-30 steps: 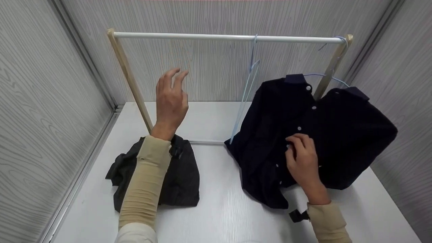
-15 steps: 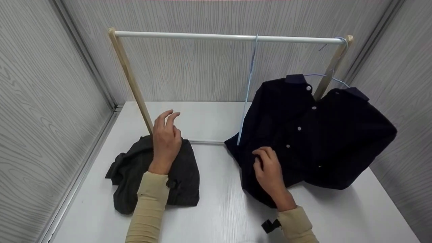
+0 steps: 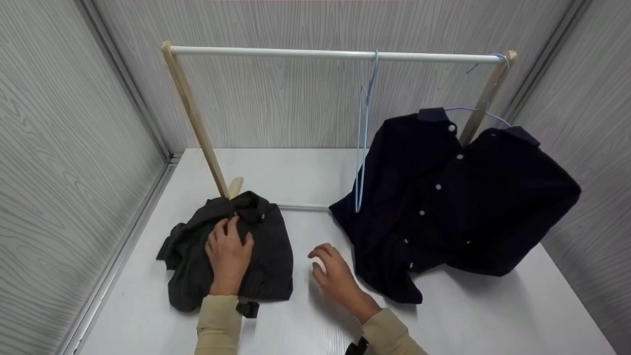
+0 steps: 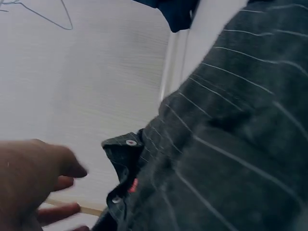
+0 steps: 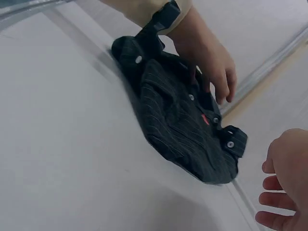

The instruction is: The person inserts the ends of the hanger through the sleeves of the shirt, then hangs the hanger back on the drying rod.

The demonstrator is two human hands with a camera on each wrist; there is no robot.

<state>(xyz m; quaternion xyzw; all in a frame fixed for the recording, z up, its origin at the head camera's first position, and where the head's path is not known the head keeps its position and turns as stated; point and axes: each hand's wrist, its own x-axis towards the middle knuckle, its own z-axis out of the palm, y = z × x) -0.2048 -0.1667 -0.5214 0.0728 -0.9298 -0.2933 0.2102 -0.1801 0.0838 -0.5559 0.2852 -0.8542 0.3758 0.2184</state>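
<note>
A dark grey pinstriped shirt (image 3: 270, 271) lies bunched on the left of the white table, its collar toward the rack; white buttons and a small red tag show in the right wrist view. Above it is my left hand (image 3: 229, 259), fingers bent loosely near the collar. In the left wrist view a gap shows between that hand (image 4: 33, 178) and the shirt's buttoned edge, so it grips nothing. My right hand (image 3: 340, 281) hovers over the table between the two garments, fingers loosely curved and holding nothing.
A clothes rack with a white rail (image 3: 276, 51) and wooden legs stands behind. One light-blue hanger (image 3: 365, 143) dangles bare from the rail. To the right, a navy shirt (image 3: 508, 197) hangs on another hanger (image 3: 463, 108), its hem reaching the table (image 3: 320, 328). Panel walls enclose both sides.
My left hand has come down from the rack onto the grey shirt. My right hand has moved left, away from the navy shirt. The bare hanger has swung.
</note>
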